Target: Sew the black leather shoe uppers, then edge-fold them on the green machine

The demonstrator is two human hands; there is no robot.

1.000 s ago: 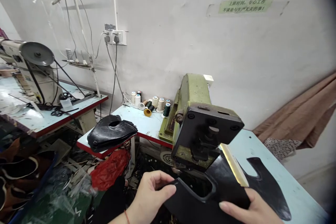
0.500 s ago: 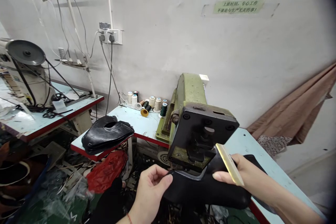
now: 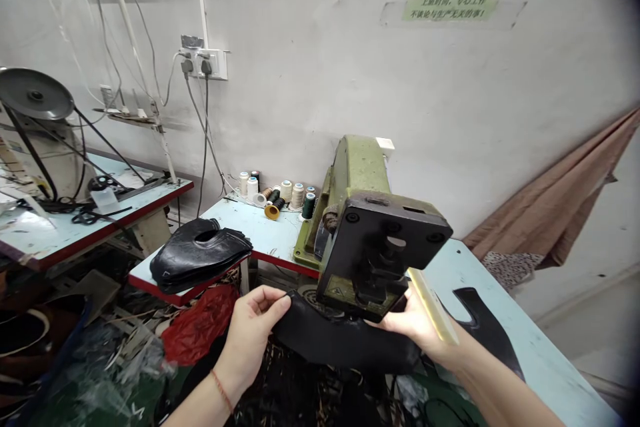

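Note:
A black leather piece stretches under the head of a green machine with a black front plate. At the piece's left end, my left hand pinches the edge between thumb and fingers. My right hand grips the piece on the other side, thumb on top, just right of the machine head; its other fingers are partly hidden. A yellowish clear plastic strip stands in front of that hand. Another black leather piece lies on the table to the right.
A stack of black leather pieces sits on the small table at left. Several thread spools stand behind the machine. A red plastic bag and scraps lie below. Brown cloth hangs at right; another machine is far left.
My left hand has moved left and up with the leather's end, drawing the piece leftward under the machine head. My right hand has moved left, closer to the head.

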